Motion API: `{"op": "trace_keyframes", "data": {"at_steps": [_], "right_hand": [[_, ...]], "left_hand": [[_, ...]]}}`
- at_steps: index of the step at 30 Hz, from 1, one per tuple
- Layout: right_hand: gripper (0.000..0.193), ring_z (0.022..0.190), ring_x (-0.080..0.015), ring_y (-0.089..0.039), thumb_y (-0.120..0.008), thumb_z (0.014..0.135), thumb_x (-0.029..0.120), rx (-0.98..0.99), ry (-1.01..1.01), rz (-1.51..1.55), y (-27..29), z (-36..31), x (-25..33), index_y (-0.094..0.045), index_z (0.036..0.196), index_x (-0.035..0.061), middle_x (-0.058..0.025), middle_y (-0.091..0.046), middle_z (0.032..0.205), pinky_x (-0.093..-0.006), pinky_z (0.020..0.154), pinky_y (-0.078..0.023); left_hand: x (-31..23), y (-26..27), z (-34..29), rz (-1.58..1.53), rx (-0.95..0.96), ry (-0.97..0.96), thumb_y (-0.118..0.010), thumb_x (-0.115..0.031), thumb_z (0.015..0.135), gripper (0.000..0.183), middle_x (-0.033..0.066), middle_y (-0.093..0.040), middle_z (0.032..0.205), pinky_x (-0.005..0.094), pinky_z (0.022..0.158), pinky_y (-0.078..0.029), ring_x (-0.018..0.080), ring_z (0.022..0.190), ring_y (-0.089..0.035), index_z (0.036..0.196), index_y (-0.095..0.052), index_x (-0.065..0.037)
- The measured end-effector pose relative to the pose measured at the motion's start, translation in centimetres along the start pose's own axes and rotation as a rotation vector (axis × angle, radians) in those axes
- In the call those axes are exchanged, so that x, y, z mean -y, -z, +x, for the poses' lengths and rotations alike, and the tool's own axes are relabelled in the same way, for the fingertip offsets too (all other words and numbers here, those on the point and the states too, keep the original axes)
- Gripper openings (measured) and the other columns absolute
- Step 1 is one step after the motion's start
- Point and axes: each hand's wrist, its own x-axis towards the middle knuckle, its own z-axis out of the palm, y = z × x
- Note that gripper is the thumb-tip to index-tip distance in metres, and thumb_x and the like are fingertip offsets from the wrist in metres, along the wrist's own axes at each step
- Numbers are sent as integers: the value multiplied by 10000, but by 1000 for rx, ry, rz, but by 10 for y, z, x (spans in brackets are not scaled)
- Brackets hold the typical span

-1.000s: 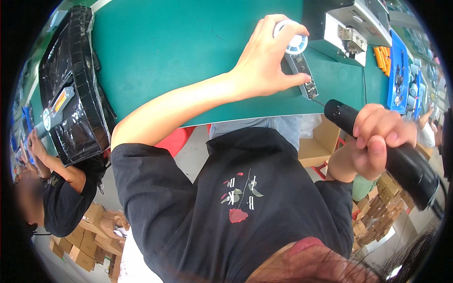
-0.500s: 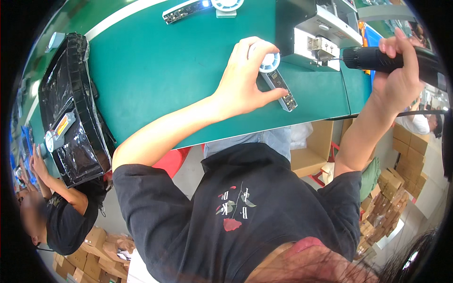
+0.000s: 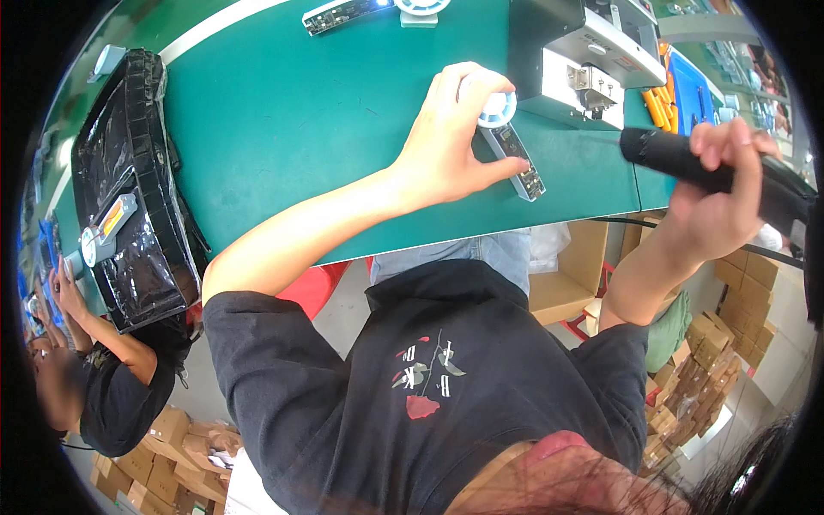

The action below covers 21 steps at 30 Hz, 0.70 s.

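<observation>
My left hand (image 3: 438, 146) is wrapped round a small white and pale blue handheld fan (image 3: 508, 148) over the green tabletop. Thumb and fingers span its length, from the round head down to the open handle, where a dark circuit board is exposed. On the right, my right hand (image 3: 725, 189) grips a black electric screwdriver (image 3: 661, 152), held sideways with its front end pointing left. Its thin bit is blurred. Just beyond that tip stands a black and white screw feeder (image 3: 562, 81), apart from the screwdriver.
At the far edge lies another fan with an exposed board (image 3: 352, 12) and a lit spot. A black plastic-lined bin (image 3: 142, 189) stands on the left, near a co-worker's arm (image 3: 120, 348). Orange-handled tools (image 3: 661, 107) and a blue tray (image 3: 693, 90) are beyond the feeder.
My right hand has drawn the screwdriver back from the screw feeder's front, toward me and downward in view. My left hand keeps the fan in nearly the same place.
</observation>
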Motion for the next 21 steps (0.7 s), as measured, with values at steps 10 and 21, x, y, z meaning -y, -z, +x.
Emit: {"op": "trace_keyframes", "data": {"at_steps": [10,21], "right_hand": [[134,591,-178,-561,-762,857,-54,57,-69,62,-4,33,-21,-633,860,-18,-73,-561,695,-361,619,-498],[188,557,-155,-498,-652,900,-65,89,-223,128,0,-45,15,-534,1013,28,-79,-536,765,-360,597,-480]], "left_hand": [[-1,1,2,-11,2,-5,-995,-198,659,824,147,-561,1277,444,1056,-471,353,1260,-520,1334,-539,-72],[-3,2,0,21,12,37,-999,-196,656,821,150,-544,1294,432,1048,-494,342,1260,-538,1334,-551,-82]]}}
